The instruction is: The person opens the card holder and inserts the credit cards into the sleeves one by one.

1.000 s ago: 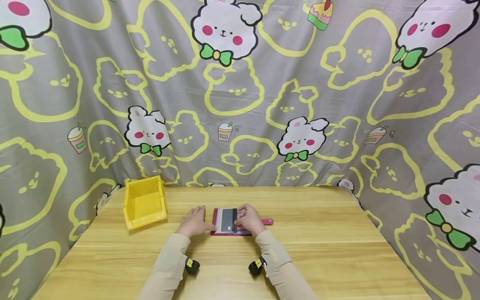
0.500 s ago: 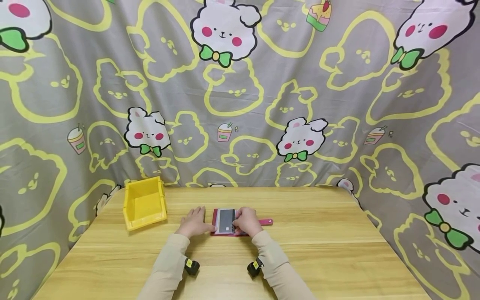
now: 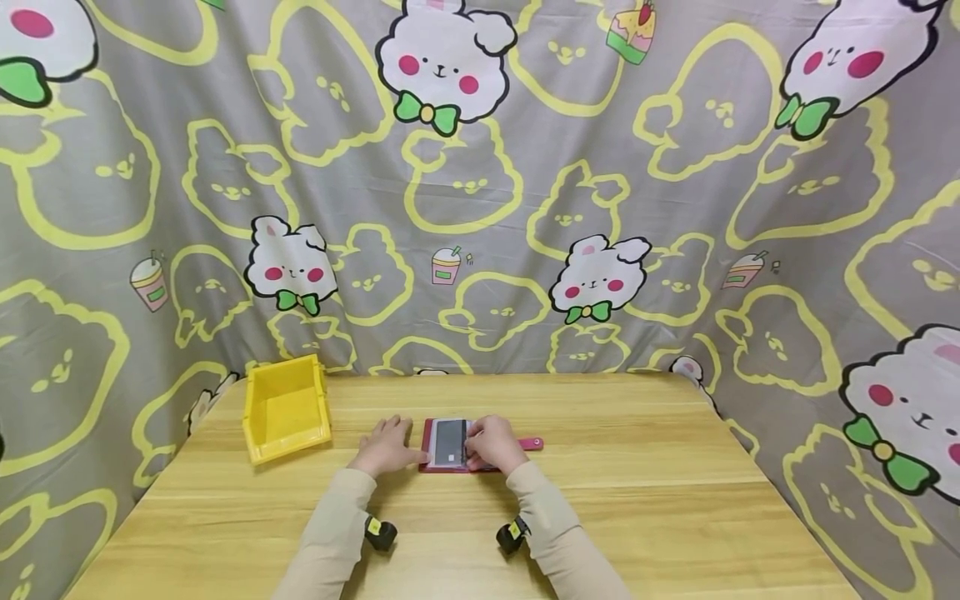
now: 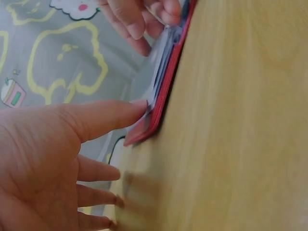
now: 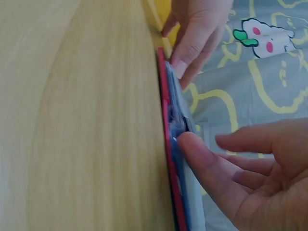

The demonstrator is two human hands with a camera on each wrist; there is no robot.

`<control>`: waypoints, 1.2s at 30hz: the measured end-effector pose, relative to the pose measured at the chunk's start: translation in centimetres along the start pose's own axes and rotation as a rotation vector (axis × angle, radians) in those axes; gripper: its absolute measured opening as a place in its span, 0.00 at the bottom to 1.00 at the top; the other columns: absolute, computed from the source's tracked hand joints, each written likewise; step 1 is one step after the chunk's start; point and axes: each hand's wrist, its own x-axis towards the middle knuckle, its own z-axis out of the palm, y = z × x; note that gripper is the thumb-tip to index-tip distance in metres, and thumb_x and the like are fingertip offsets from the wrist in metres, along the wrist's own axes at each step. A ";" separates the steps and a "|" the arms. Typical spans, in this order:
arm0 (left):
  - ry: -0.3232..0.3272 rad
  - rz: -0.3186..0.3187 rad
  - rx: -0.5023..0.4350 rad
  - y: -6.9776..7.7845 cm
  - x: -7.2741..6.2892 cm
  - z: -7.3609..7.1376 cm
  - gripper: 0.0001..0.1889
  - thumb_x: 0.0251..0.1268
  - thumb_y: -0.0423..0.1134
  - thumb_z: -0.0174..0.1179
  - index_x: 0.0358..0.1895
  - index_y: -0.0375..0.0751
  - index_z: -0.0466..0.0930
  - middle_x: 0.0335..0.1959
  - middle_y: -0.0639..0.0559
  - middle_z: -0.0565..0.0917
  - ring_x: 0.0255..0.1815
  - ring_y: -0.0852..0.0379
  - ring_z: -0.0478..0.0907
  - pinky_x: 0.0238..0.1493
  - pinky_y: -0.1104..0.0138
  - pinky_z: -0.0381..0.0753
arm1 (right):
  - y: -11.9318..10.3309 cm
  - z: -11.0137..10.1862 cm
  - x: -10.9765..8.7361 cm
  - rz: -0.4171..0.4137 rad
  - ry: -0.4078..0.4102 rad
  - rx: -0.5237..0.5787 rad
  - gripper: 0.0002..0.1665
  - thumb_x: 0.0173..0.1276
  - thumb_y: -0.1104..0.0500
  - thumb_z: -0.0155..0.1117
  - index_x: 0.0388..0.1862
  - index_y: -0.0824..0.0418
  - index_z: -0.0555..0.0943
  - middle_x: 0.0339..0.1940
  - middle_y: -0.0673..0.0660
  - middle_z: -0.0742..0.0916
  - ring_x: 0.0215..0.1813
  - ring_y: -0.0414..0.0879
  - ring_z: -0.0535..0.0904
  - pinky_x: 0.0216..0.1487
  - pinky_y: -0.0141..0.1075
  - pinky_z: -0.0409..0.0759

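A red card holder [image 3: 427, 446] lies unfolded on the table in the head view, its clear sleeves showing and a snap strap [image 3: 532, 444] sticking out at the right. On its left side lies a dark grey card [image 3: 450, 442] in a clear sleeve. My left hand [image 3: 388, 447] rests at the left edge, thumb pressing the holder's corner and fingers spread on the table. My right hand [image 3: 495, 443] is bent over the card's right edge. In the right wrist view its thumb [image 5: 195, 147] touches the sleeve edges, apart from the forefinger. It covers much of the holder's right half.
A yellow plastic bin [image 3: 288, 408] stands at the table's back left. The wooden table [image 3: 675, 483] ends at a patterned grey curtain [image 3: 480, 325] behind and at both sides. Black wrist cameras [image 3: 381, 534] sit under the forearms.
The dark card has shifted slightly left, and a pale strip at its left has gone from sight. My right hand has followed slightly left with its fingers drawn in. The left hand stays in place.
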 end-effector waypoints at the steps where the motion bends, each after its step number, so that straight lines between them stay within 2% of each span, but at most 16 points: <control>1: 0.006 0.018 -0.029 0.0 0.1 0.0 0.44 0.53 0.55 0.68 0.68 0.30 0.66 0.70 0.28 0.65 0.72 0.27 0.57 0.68 0.31 0.54 | 0.1 -0.3 0.0 0.008 -0.015 0.021 0.09 0.63 0.73 0.58 0.42 0.76 0.80 0.22 0.64 0.85 0.16 0.43 0.81 0.22 0.37 0.85; 3: 0.012 0.040 -0.129 0.3 0.2 0.0 0.40 0.58 0.51 0.66 0.68 0.28 0.66 0.69 0.29 0.67 0.71 0.28 0.60 0.70 0.35 0.58 | 0.4 -1.1 -0.1 0.000 -0.029 0.040 0.12 0.64 0.71 0.59 0.45 0.76 0.79 0.25 0.65 0.86 0.19 0.45 0.82 0.25 0.38 0.86; 6: 0.013 0.050 -0.333 0.8 0.3 -0.1 0.35 0.64 0.45 0.62 0.69 0.27 0.64 0.68 0.28 0.68 0.70 0.31 0.64 0.70 0.42 0.64 | 0.9 -2.6 -0.4 -0.056 -0.015 0.035 0.12 0.65 0.67 0.60 0.44 0.75 0.80 0.27 0.64 0.86 0.22 0.47 0.84 0.27 0.39 0.86; 8: 0.013 0.025 -0.470 1.1 0.3 -0.3 0.33 0.66 0.42 0.60 0.70 0.29 0.63 0.69 0.28 0.67 0.69 0.31 0.65 0.69 0.43 0.66 | 1.3 -3.9 -0.6 -0.118 0.007 0.027 0.13 0.65 0.65 0.61 0.42 0.75 0.79 0.27 0.62 0.85 0.22 0.47 0.85 0.26 0.38 0.86; 11: -0.010 -0.018 -0.655 1.2 0.3 -0.6 0.32 0.67 0.41 0.58 0.70 0.28 0.62 0.68 0.27 0.67 0.65 0.33 0.69 0.63 0.46 0.73 | 2.0 -5.6 -0.8 -0.164 0.066 0.011 0.13 0.65 0.64 0.61 0.42 0.75 0.80 0.30 0.63 0.85 0.27 0.50 0.85 0.29 0.39 0.86; 13: -0.048 -0.057 -0.766 1.0 0.3 -0.7 0.31 0.68 0.40 0.56 0.71 0.28 0.61 0.67 0.28 0.68 0.61 0.37 0.71 0.58 0.52 0.77 | 2.5 -6.6 -0.9 -0.188 0.127 -0.058 0.13 0.64 0.64 0.62 0.43 0.74 0.81 0.33 0.63 0.86 0.32 0.51 0.85 0.34 0.38 0.86; 16: -0.123 -0.107 -0.887 0.5 0.5 -0.8 0.31 0.72 0.39 0.52 0.72 0.27 0.57 0.66 0.30 0.69 0.53 0.47 0.73 0.50 0.59 0.80 | 3.2 -8.0 -1.1 -0.193 0.196 -0.200 0.15 0.61 0.65 0.65 0.46 0.71 0.81 0.39 0.64 0.86 0.40 0.54 0.84 0.43 0.43 0.84; 19: -0.175 -0.127 -0.951 0.0 0.6 -0.7 0.30 0.74 0.38 0.49 0.72 0.25 0.54 0.65 0.31 0.69 0.48 0.53 0.75 0.50 0.62 0.80 | 4.1 -9.0 -1.4 -0.163 0.184 -0.300 0.19 0.56 0.68 0.69 0.48 0.70 0.81 0.42 0.66 0.85 0.44 0.55 0.81 0.48 0.46 0.81; 22: -0.215 -0.113 -0.993 -0.4 0.6 -0.6 0.31 0.75 0.39 0.47 0.72 0.23 0.52 0.65 0.29 0.68 0.49 0.54 0.77 0.54 0.58 0.80 | 4.7 -9.6 -1.6 -0.121 0.121 -0.332 0.21 0.51 0.73 0.71 0.47 0.70 0.81 0.39 0.64 0.84 0.41 0.52 0.80 0.44 0.43 0.81; 25: -0.245 -0.113 -1.039 -0.8 0.6 -0.6 0.30 0.76 0.40 0.46 0.71 0.22 0.52 0.66 0.27 0.67 0.53 0.50 0.78 0.59 0.54 0.79 | 5.1 -9.8 -1.6 -0.100 0.085 -0.338 0.19 0.47 0.77 0.69 0.41 0.70 0.82 0.32 0.60 0.84 0.34 0.47 0.77 0.34 0.36 0.78; 30: -0.275 -0.134 -1.098 -1.0 0.5 -0.6 0.28 0.75 0.40 0.47 0.69 0.24 0.55 0.65 0.27 0.69 0.56 0.48 0.77 0.61 0.53 0.78 | 5.7 -9.8 -1.5 -0.066 0.100 -0.300 0.15 0.47 0.79 0.64 0.34 0.69 0.83 0.25 0.55 0.80 0.26 0.43 0.71 0.23 0.30 0.71; 34: -0.264 -0.162 -1.126 -1.1 0.6 -0.5 0.27 0.74 0.42 0.49 0.68 0.28 0.59 0.65 0.30 0.70 0.56 0.49 0.76 0.60 0.53 0.77 | 5.9 -9.7 -1.5 -0.037 0.116 -0.290 0.13 0.48 0.79 0.64 0.31 0.67 0.85 0.23 0.53 0.80 0.25 0.42 0.71 0.23 0.30 0.70; 36: -0.269 -0.149 -1.135 -1.1 0.6 -0.5 0.27 0.75 0.43 0.48 0.69 0.29 0.58 0.65 0.31 0.71 0.56 0.50 0.76 0.61 0.53 0.76 | 5.8 -9.7 -1.5 -0.031 0.118 -0.292 0.13 0.48 0.78 0.65 0.32 0.67 0.85 0.23 0.53 0.81 0.25 0.42 0.71 0.23 0.30 0.71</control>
